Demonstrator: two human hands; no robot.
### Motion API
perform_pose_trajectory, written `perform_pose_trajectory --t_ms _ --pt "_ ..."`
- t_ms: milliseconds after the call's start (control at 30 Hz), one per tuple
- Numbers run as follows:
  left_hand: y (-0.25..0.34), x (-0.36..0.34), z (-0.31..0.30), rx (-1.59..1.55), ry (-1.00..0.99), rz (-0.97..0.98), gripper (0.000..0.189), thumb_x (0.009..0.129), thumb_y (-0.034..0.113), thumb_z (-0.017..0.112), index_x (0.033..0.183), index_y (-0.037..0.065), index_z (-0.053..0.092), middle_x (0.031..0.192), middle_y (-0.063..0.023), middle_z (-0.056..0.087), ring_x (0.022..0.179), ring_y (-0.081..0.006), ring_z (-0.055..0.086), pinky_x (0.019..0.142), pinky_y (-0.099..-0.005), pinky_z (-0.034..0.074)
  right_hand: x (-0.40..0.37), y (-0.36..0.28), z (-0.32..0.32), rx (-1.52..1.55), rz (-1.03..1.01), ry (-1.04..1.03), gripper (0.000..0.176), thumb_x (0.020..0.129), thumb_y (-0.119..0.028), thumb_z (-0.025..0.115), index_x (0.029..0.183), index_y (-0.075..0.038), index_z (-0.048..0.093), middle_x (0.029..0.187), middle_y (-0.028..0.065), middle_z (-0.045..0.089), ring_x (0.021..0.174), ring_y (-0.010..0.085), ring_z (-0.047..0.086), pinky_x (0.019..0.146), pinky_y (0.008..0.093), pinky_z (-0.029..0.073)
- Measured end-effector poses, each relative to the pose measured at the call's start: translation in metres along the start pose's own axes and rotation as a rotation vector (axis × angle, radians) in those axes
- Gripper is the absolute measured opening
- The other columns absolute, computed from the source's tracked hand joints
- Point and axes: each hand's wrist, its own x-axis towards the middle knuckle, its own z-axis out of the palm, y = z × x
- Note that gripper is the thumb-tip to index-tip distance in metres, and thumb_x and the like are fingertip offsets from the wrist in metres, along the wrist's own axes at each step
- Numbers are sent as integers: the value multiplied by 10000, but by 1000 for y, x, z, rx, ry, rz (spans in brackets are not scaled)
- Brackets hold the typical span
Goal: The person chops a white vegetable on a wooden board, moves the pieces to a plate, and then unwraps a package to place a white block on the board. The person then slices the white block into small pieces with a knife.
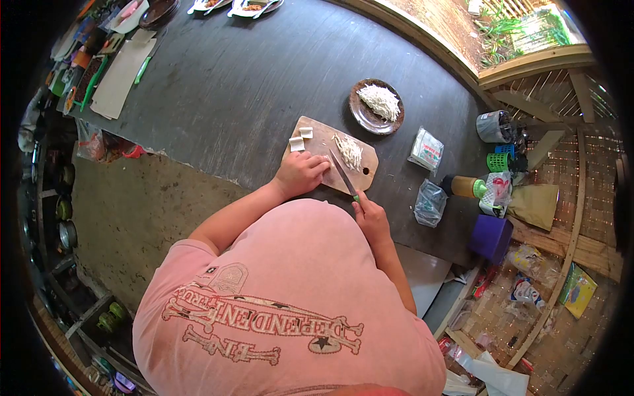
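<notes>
A wooden cutting board [322,137] lies on the dark table. My left hand [302,174] presses with curled fingers on a small pale piece [326,160] at the board's near side. My right hand [372,218] is closed round the green handle of a knife [342,173], whose blade points up and left over the board, beside that piece. Thin white strips [349,152] are heaped right of the blade. Two pale blocks [301,138] rest at the board's left. Beyond the board, a brown plate [357,113] holds a mound of white strips [380,102].
Right of the board are a white packet [426,149], a clear plastic bag [430,203], a bottle with a green cap [465,187] and a purple container [491,238]. At the far left lie a green knife [142,70] and flat cardboard [123,80].
</notes>
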Motion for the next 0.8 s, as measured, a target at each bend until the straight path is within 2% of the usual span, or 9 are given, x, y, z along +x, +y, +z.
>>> perform_pose_trajectory --t_ms 800 --pt "-1 -3 2 -4 3 -4 293 879 204 812 1170 187 778 1194 61 786 898 -163 713 776 -386 545 0 1 -4 -41 -12 -42 352 1053 -164 731 1381 -44 691 896 238 740 828 455 732 729 562 568"
